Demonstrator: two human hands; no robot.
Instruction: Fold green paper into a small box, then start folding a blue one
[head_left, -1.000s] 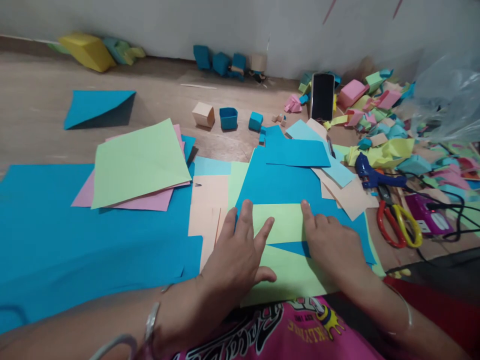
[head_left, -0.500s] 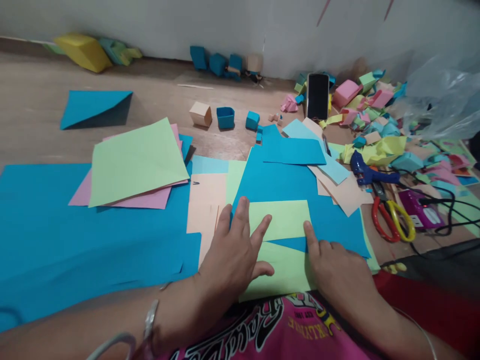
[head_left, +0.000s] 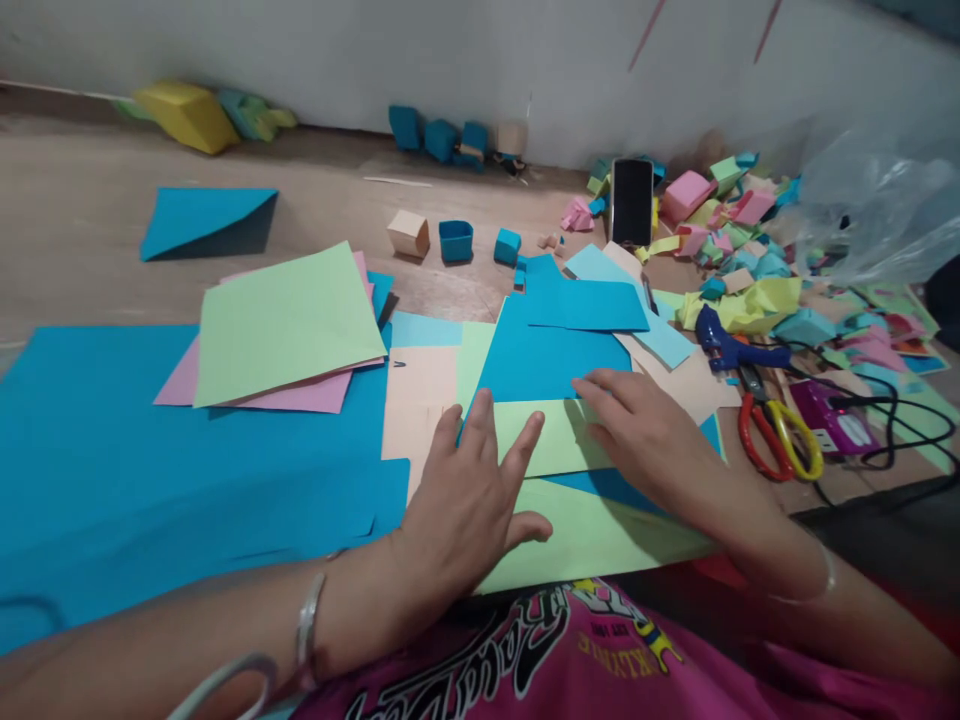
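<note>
A light green paper rectangle [head_left: 551,438] lies in front of me, on a blue sheet [head_left: 551,368]. Nearer to my body is a larger green sheet [head_left: 577,545]. My left hand [head_left: 472,485] has its fingers spread at the left end of the rectangle, fingertips on or just over it. Above the rectangle's right part reaches my right hand [head_left: 645,425], fingers loosely bent and somewhat apart, with nothing seen in it; its palm side is hidden. Beyond the fingers lies a smaller blue paper piece [head_left: 589,305].
Stacked green and pink sheets [head_left: 292,325] lie left on a big blue sheet [head_left: 187,480]. Scissors [head_left: 776,435], a blue glue gun [head_left: 731,345], a purple power socket [head_left: 832,415] and cables are at right. Behind stand a phone [head_left: 631,200], small paper boxes [head_left: 456,241] and paper scraps.
My right hand has moved up and left from the rectangle's right edge, over its upper right part. My left hand has stayed nearly in place. The view has shifted slightly.
</note>
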